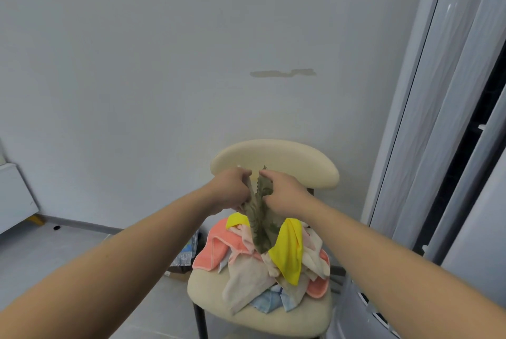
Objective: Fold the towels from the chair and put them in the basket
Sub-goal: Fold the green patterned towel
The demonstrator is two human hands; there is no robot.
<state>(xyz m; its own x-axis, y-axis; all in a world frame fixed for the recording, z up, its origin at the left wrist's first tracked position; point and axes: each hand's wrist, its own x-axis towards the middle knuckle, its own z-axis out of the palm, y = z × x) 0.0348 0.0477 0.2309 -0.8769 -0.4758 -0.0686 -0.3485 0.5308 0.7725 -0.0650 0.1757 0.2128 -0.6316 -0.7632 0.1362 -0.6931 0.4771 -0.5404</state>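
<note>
Both my hands hold an olive-green patterned towel [263, 225] up above the chair. My left hand [232, 191] grips its top edge on the left, my right hand [284, 194] pinches the top edge on the right, and the hands are close together. The towel hangs down bunched between them, its lower end touching the pile. On the seat of the cream chair [273, 316] lies a heap of towels: a yellow one [289, 253], a coral pink one [212, 252], a beige one [247, 281] and a light blue one [269, 301]. No basket is in view.
The chair's cream backrest [276, 159] stands against a pale grey wall. A white rounded appliance or container [361, 311] sits at the lower right beside the chair. A door frame [427, 119] rises on the right. A small box with packets [184, 259] lies on the floor left of the chair.
</note>
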